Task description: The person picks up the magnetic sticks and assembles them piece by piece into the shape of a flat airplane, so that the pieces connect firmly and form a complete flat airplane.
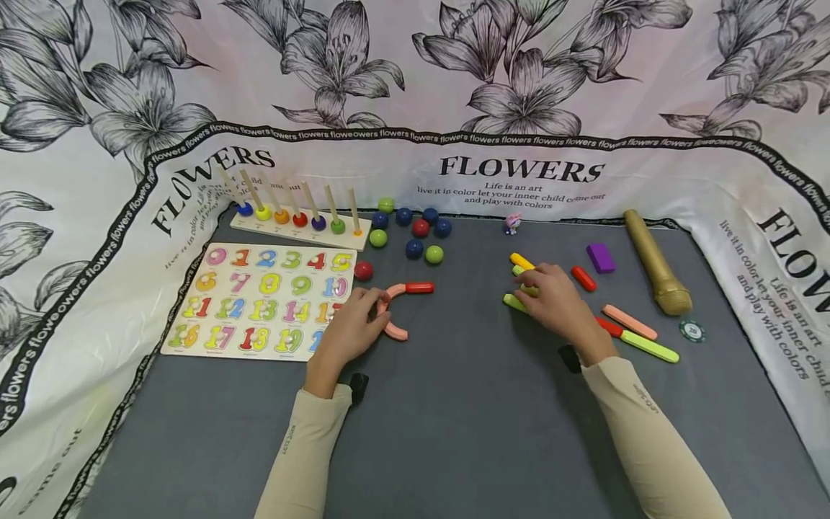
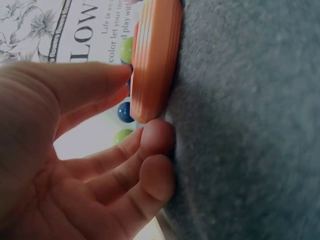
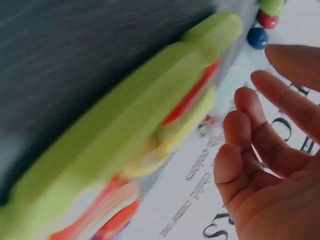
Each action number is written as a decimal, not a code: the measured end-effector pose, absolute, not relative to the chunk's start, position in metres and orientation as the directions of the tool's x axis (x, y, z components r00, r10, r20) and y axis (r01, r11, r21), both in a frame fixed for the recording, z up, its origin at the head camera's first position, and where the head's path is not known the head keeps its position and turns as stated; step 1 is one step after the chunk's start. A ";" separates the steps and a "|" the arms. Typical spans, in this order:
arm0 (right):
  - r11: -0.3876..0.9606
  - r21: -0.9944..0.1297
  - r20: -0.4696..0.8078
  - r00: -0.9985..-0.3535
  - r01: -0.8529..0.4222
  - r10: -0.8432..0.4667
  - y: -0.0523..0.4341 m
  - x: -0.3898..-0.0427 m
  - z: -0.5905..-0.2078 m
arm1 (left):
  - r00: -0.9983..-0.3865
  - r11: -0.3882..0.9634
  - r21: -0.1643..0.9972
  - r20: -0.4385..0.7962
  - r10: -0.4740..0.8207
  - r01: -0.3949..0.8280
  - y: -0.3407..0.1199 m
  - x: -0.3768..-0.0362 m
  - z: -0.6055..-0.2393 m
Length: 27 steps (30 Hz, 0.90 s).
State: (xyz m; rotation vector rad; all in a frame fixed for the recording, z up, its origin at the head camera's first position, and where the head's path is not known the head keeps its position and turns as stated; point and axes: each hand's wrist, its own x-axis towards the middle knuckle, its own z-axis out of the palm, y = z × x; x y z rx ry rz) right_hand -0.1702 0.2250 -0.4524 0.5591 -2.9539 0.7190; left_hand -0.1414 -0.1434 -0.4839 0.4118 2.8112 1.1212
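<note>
In the head view my left hand point(image 1: 353, 321) is at the left side of an open curve of salmon-coloured curved pieces point(image 1: 396, 332), with a straight red piece point(image 1: 420, 287) at its upper end. In the left wrist view, thumb and fingers bend about the near end of a ridged salmon piece point(image 2: 157, 60), thumb tip at its side. My right hand point(image 1: 558, 299) hovers around yellow and lime sticks point(image 1: 515, 303), its fingers loosely bent and apart. The right wrist view shows a long lime stick point(image 3: 100, 130), blurred, beside those fingers, with nothing between them.
Left of the left hand lies a number puzzle board point(image 1: 259, 303), with a peg stacker point(image 1: 298, 229) behind it. Several coloured balls point(image 1: 414, 249) and a small figurine point(image 1: 512, 224) sit farther back. At right are a purple block point(image 1: 601, 258), a gold microphone point(image 1: 658, 263) and a poker chip point(image 1: 692, 331).
</note>
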 end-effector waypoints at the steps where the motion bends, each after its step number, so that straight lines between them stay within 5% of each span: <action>1: 0.832 -0.430 0.117 -0.935 -0.351 -0.334 0.228 -0.167 -0.454 | -0.957 0.692 0.689 0.012 0.290 0.218 -0.145 -0.141 -0.483; 10: 0.841 -0.353 0.079 -0.909 -0.410 -0.410 0.219 -0.161 -0.469 | -0.952 0.670 0.716 -0.024 0.304 0.196 -0.153 -0.140 -0.488; 18: 0.859 -0.356 0.151 -0.930 -0.368 -0.336 0.222 -0.157 -0.466 | -0.953 0.679 0.706 -0.021 0.301 0.199 -0.150 -0.138 -0.488; 27: 0.900 -0.346 -0.002 -0.959 -0.265 -0.283 0.239 -0.163 -0.461 | -0.951 0.679 0.705 -0.021 0.308 0.204 -0.150 -0.138 -0.490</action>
